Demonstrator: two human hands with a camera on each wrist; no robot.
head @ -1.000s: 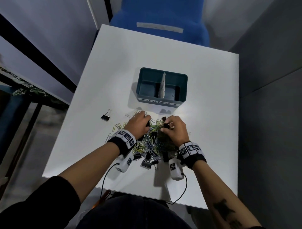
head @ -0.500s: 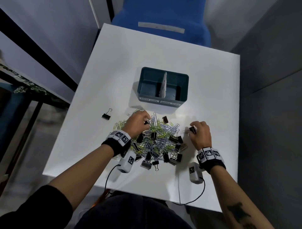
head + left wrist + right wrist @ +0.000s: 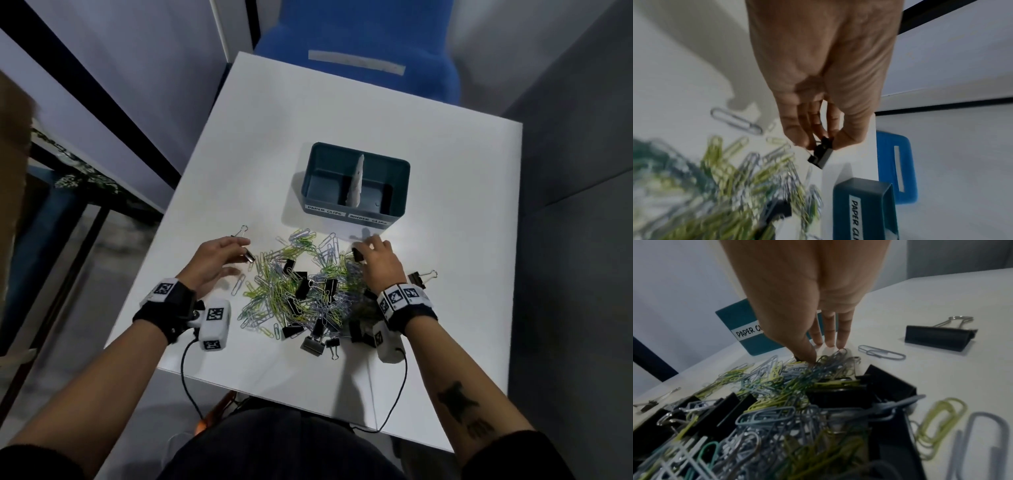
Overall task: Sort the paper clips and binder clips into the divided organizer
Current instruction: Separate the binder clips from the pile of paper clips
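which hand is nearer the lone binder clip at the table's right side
Right. The right hand works the pile's far edge just left of that binder clip; the left hand is across the pile, holding another clip.

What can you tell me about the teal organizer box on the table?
The organizer is a teal, plastic-looking rectangular box with rounded corners, standing upright on the white table, just beyond the clip pile. A pale upright divider splits it into two compartments. Two white labels on its near wall read PAPER CLIPS on the left and BINDER CLIPS on the right. What shows of both compartments looks empty. Neither hand touches it.
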